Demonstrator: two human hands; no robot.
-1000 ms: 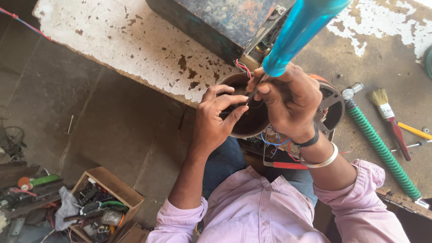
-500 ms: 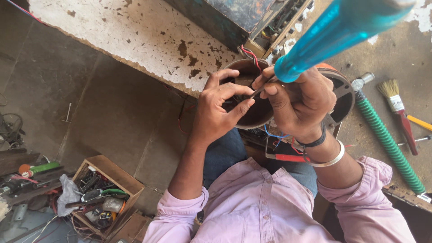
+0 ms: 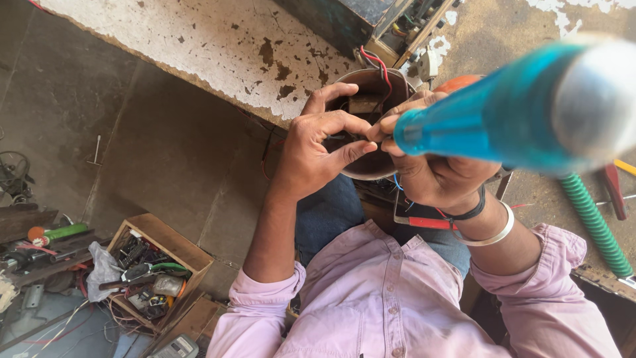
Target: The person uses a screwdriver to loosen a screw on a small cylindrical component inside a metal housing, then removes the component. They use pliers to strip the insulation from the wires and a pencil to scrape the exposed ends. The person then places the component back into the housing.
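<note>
My left hand (image 3: 311,149) pinches something small at the rim of a round dark brown metal housing (image 3: 363,86) that rests at the bench edge. What the fingers grip is hidden. Red and black wires (image 3: 379,66) run from the housing up to a dark metal box (image 3: 344,20). My right hand (image 3: 434,176) meets the left fingertips and is closed around a tool with a translucent blue handle (image 3: 503,113). The handle points up toward the camera and is blurred at its end. The tool's tip is hidden between the fingers. A black band and a silver bangle (image 3: 493,232) sit on the right wrist.
The bench top (image 3: 199,40) is white with chipped brown patches. A green ribbed hose (image 3: 593,222) and a red tool handle (image 3: 613,189) lie at the right. On the floor at lower left stands a wooden box (image 3: 159,268) of tools and wires, beside a green-handled tool (image 3: 59,232).
The view has closed in on the hands. The blue handle has swung right and nearer the camera. Both hands stay together at the round housing, fingers shifting slightly.
</note>
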